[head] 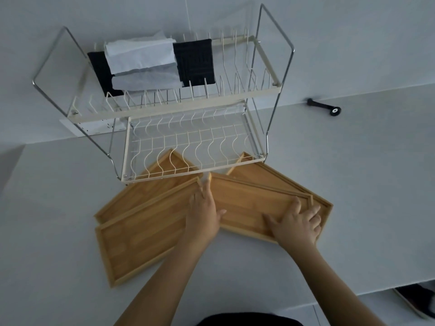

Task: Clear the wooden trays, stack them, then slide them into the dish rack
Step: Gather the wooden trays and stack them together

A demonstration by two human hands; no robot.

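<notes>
We judge clearing done but stacking barely begun: four empty wooden trays [143, 234] lie fanned on the surface before the dish rack [188, 147], our left hand [203, 215] and right hand [296, 223] seemingly flat, ungripping, on the right pair.

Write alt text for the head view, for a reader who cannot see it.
Two bare hands rest on wooden trays lying on a pale counter: the left hand at the inner edge of the upper right tray, the right hand spread flat on its far end. Four trays lie fanned in front of a two-tier wire dish rack, whose top tier holds dark cloths and white paper.
</notes>
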